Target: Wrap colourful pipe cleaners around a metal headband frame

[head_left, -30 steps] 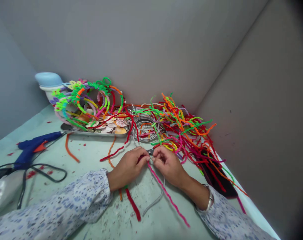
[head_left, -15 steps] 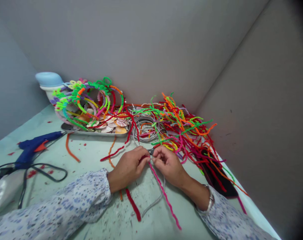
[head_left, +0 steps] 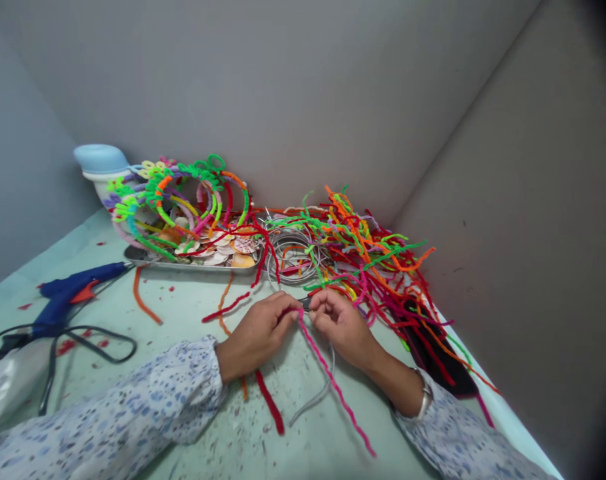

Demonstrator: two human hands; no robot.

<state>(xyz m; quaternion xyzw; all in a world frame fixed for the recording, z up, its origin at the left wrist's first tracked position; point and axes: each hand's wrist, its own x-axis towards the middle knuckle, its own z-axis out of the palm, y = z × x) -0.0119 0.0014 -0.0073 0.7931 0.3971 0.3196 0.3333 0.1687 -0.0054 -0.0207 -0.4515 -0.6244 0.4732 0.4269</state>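
Note:
My left hand (head_left: 261, 331) is closed, thumb and forefinger pinching one end of a pink pipe cleaner (head_left: 329, 373). Its long free part slants down across the table toward me. Just to the right, my right hand (head_left: 341, 328) is closed in a pinch on a thin grey wire (head_left: 333, 357), whose tail curves down to the table. The fingertips of both hands are a short gap apart, and the exact grip on the wire is partly hidden. Behind them lies a dark metal tool (head_left: 307, 303) with a red handle, mostly covered.
A metal tray (head_left: 203, 268) of seashells holds colourful pipe-cleaner hoops (head_left: 183, 193). Right of it lie a wire coil (head_left: 295, 273) and a heap of pipe cleaners (head_left: 377, 247) over a dark flat object (head_left: 440, 363). Leftward are a blue glue gun (head_left: 65, 297) and a lidded container (head_left: 100, 163).
The pink pipe cleaner's free end has swung slightly right, and its pinched end now bends over at my left fingertips. My right hand has shifted slightly right, widening the gap.

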